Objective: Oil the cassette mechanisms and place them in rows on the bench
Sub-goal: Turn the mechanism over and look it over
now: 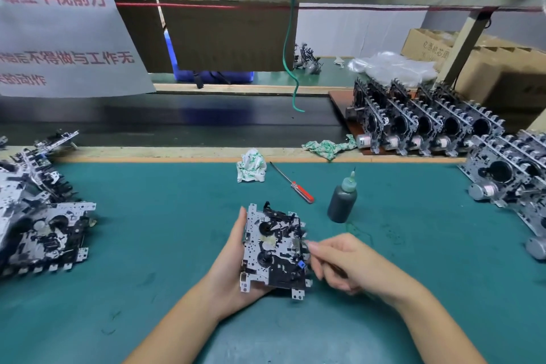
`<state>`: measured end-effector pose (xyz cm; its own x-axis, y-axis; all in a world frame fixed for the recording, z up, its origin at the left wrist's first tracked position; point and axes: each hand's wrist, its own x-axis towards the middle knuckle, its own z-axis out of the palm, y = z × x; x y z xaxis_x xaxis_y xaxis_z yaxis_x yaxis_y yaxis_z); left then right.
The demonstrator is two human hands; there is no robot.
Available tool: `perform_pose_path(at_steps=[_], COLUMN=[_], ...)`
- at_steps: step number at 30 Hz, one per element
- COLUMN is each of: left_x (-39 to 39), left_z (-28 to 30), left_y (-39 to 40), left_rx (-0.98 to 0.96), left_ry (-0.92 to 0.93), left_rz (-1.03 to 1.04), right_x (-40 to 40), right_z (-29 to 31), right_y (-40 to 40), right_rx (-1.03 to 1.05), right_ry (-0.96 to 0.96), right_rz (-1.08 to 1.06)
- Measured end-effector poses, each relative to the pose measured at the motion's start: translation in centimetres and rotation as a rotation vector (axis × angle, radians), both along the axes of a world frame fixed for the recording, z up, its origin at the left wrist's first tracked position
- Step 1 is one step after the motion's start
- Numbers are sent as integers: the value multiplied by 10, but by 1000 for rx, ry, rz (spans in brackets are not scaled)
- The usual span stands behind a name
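Left hand (236,269) cradling mechanism (274,251), right hand (342,263) seemingly pinching

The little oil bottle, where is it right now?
In the head view the oil bottle stands upright on the green mat, right of centre, just right of the red screwdriver and beyond the right hand.
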<state>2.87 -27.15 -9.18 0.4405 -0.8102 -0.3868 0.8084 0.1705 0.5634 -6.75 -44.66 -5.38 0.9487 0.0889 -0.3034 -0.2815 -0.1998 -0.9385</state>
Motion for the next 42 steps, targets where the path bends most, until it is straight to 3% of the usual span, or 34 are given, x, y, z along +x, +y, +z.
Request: perform_pose_path(at_steps=[9,24,34,38,42], left_x=[0,1,-1,-4,-6], left_z=[1,2,5,12,16], left_y=[-1,-4,-7,-5,0], left_rx=[50,91,121,118,20], left_ry=[-19,-12,-40,-18,40], left_rz=[-5,25,24,47,92], right_x=[-3,2,0,-5,-8], right_z=[1,6,3,-2,-5], right_y=[4,6,1,5,0], right_rx=[-35,-191,-185,-191,-57], right_ry=[151,167,150,54,-92], right_rz=[42,126,170,101,-166])
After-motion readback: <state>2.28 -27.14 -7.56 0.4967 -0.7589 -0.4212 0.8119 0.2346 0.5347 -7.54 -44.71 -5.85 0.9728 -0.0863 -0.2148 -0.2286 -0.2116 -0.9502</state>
